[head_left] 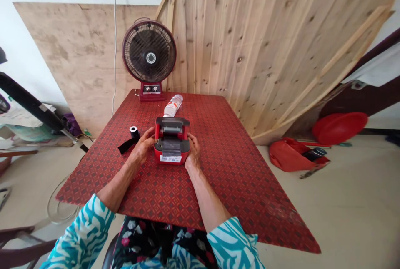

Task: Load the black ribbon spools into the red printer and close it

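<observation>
A small red device [171,140] with a grey open lid and a white label on its front sits on the red patterned table [237,165]. My left hand [142,146] presses against its left side, fingers curled round the edge. My right hand [193,152] grips its right side. Both hands hold the device from either side. A black roll [134,131] with a loose black strip [126,145] lies on the table just left of my left hand.
A plastic water bottle [173,105] lies on its side behind the device. A red table fan [149,58] stands at the far edge, its cord running up the wall. Wooden boards lean against the wall. Red basins [339,126] and a red bag [292,156] sit on the floor at right.
</observation>
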Available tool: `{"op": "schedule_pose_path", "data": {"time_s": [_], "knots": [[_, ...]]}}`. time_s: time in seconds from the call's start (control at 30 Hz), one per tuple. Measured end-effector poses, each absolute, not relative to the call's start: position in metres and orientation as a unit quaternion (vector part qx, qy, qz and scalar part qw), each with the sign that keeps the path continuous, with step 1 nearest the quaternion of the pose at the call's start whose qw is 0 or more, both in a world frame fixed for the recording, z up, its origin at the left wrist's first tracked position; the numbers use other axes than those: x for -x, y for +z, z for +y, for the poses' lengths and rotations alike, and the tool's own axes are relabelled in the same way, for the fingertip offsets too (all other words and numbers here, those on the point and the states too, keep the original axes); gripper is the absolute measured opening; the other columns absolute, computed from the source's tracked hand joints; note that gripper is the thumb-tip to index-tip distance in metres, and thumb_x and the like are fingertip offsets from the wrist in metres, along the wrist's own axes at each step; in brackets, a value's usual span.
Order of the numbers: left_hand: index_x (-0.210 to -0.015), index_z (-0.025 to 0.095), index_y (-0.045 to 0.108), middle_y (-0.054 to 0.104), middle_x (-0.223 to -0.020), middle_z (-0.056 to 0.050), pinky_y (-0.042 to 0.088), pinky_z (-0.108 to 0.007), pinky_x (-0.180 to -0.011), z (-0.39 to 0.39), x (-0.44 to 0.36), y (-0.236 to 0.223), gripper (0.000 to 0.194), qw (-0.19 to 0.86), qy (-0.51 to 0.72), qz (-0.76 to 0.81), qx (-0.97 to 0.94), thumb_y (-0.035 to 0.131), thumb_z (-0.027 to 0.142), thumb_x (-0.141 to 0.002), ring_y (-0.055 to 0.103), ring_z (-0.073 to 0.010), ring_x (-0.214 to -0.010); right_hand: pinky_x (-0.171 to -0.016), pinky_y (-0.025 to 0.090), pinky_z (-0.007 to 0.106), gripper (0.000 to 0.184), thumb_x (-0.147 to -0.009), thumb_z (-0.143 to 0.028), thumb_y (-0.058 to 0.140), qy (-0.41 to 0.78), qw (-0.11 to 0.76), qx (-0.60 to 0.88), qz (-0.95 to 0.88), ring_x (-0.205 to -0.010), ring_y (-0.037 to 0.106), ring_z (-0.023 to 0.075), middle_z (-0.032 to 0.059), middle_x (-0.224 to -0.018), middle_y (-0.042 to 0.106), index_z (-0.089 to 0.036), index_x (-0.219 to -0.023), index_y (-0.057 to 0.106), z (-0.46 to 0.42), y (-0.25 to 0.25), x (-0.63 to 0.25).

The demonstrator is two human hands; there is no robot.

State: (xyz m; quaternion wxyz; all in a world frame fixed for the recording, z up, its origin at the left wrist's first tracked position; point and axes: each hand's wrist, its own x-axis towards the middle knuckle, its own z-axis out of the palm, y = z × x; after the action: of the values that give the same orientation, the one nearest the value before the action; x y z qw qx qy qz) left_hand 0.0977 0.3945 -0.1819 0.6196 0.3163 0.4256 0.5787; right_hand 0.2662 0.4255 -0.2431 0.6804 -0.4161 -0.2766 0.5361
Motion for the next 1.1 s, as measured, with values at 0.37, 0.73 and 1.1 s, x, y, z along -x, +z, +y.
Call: {"op": "schedule_pose_path", "data": {"time_s": [0.37, 0.73, 1.1], "knots": [[-0.124, 0.019, 0.063, 0.064, -0.129, -0.01, 0.049, -0.029, -0.077, 0.397, -0.093, -0.178, 0.067, 0.596, 0.566, 0.442, -0.361, 0.07, 0.023, -0.057, 0.063, -0.0268, -0.109, -0.078, 0.047, 0.031, 0.043, -0.07, -0.048, 0.064, 0.519, 0.684, 0.414, -0.303, -0.087, 0.062, 0.0185, 0.0042, -0.099, 0.071, -0.019, -0.101, 0.069, 0.427, -0.247, -0.266], [-0.082, 0.026, 0.079, 0.075, -0.093, -0.008, 0.045, -0.037, -0.097, 0.397, -0.092, -0.117, 0.013, 0.318, 0.359, 0.485, -0.731, 0.073, 0.033, -0.072, 0.066, -0.026, -0.093, -0.084, 0.048, 0.031, 0.036, -0.079, -0.046, 0.059, 0.491, 0.688, 0.412, -0.34, -0.1, 0.06, 0.0196, 0.0039, -0.1, 0.07, -0.021, -0.103, 0.07, 0.433, -0.258, -0.263], [-0.057, 0.024, 0.068, 0.052, -0.053, -0.001, 0.045, -0.04, -0.09, 0.488, -0.128, -0.133, 0.031, 0.259, 0.209, 0.544, -0.77, 0.075, -0.002, -0.042, 0.064, -0.0287, -0.075, -0.089, 0.047, 0.032, 0.033, -0.082, -0.043, 0.055, 0.487, 0.688, 0.405, -0.354, -0.104, 0.059, 0.0193, 0.0035, -0.105, 0.069, -0.022, -0.103, 0.07, 0.435, -0.256, -0.26]]}}
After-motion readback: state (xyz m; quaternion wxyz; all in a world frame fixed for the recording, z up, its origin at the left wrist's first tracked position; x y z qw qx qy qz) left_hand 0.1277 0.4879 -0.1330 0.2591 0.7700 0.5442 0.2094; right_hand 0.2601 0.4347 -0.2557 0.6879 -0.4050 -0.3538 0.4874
